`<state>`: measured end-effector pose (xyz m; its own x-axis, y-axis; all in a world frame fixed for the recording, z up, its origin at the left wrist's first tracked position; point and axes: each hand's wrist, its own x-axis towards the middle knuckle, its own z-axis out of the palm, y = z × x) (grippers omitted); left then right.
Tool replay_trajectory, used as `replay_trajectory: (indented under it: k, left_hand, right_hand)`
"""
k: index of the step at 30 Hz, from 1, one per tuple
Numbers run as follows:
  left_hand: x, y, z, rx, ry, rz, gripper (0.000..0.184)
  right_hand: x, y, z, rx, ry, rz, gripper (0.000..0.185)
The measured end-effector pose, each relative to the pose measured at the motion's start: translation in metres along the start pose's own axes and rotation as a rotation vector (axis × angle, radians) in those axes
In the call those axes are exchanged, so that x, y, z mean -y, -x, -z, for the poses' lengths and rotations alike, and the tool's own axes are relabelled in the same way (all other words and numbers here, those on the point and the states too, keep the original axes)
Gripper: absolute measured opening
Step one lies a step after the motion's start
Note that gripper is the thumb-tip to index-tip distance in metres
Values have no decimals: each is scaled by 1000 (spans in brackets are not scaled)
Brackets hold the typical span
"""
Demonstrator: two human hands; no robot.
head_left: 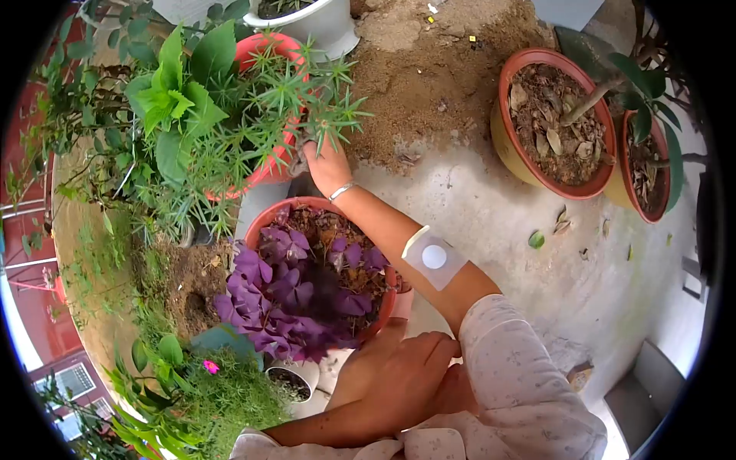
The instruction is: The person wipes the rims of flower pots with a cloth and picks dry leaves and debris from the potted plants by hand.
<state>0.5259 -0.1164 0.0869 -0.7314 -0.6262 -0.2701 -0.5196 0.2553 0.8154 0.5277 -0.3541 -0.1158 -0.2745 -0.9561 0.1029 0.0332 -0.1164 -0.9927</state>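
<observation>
My right hand [328,162] reaches forward to the side of a red-rimmed pot [297,55], low among the leaves. Foliage and the rim hide most of its fingers, and I cannot make out what they touch. In this pot grow a spiky, narrow-leaved plant [287,100] and a broad-leaved green one [180,103]. Below my right forearm stands an orange-rimmed pot [299,204] with a purple-leaved plant [280,291]. My left hand [410,372] rests on my bent leg with loosely bent fingers and holds nothing visible.
A white pot [314,27] stands at the top. Two brown-rimmed pots [602,142] with small woody plants are at the right. Sandy soil [414,84] lies on the concrete ground [452,195]. A small white pot [307,372] and a pink flower [211,366] are at lower left.
</observation>
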Motion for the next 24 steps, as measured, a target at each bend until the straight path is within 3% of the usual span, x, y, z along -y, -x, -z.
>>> replay_trajectory:
  k: [2, 3, 5, 7, 10, 11, 12, 14, 15, 18, 20, 22, 24]
  left_hand:
    - [-6, -3, 9, 85, -10, 147, 20]
    - [-6, -4, 12, 92, 0, 153, 20]
    - [-1, -2, 8, 101, -29, 167, 22]
    - [4, 2, -4, 96, -41, 181, 24]
    - [7, 5, -18, 76, 131, 218, 29]
    - [8, 4, -18, 93, 147, 235, 23]
    - [10, 4, -18, 107, 163, 253, 18]
    - [17, 7, -17, 198, 87, 288, 26]
    - [19, 8, -15, 290, 15, 319, 36]
    - [18, 2, -1, 392, -28, 450, 33]
    - [19, -3, -1, 329, 28, 414, 25]
    - [24, 3, -11, 265, 86, 397, 19]
    - [37, 15, -29, 183, 118, 296, 20]
  right_hand:
    - [-95, -14, -20, -24, -143, -114, 54]
    - [-101, -16, -20, -32, -215, -168, 54]
    - [-72, -15, -9, -48, -416, -241, 52]
    - [-5, -11, 9, -31, -1073, -283, 45]
    - [21, -52, 21, 93, -845, -264, 38]
    - [22, -68, 20, 54, -588, 82, 36]
    - [5, -85, 18, 50, -593, 84, 36]
    - [-34, -104, 15, 91, -398, -108, 35]
    - [-36, -102, 17, 31, -261, -353, 37]
    - [-70, -95, 0, -44, -510, -303, 36]
    - [-4, -105, 16, 78, -627, -291, 38]
    - [15, -133, 26, 186, -398, -236, 40]
    - [10, -143, 28, 212, -409, -357, 43]
